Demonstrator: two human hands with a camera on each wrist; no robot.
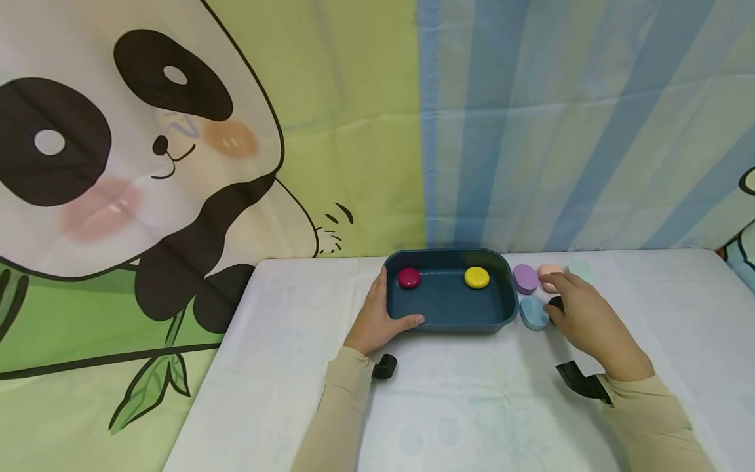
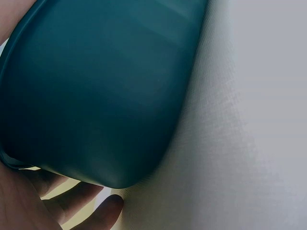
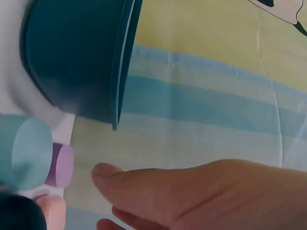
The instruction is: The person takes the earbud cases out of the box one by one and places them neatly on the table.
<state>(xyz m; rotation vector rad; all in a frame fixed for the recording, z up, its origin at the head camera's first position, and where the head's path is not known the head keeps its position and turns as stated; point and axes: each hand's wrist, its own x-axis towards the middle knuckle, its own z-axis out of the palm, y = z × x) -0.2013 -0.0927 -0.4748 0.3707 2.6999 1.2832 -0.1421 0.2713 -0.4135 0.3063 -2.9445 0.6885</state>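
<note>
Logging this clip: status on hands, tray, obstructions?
Left hand holding tray. Right hand apparently empty. Red piece, yellow piece inside tray. Head view: right hand partly hides dark piece.

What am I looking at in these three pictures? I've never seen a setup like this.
There is no machine here, just a person's two bare hands. The wide picture comes from a camera worn on the head; the two close ones come from cameras on the left and right wrists. On the white table sits a dark teal, round-cornered tray containing a glossy red disc and a glossy yellow disc. To its right lie a purple piece, a peach piece, a mint piece, a light blue piece and a black piece. The left hand holds the tray's left end. The right hand is above the loose pieces; nothing visible is in its grasp.
</note>
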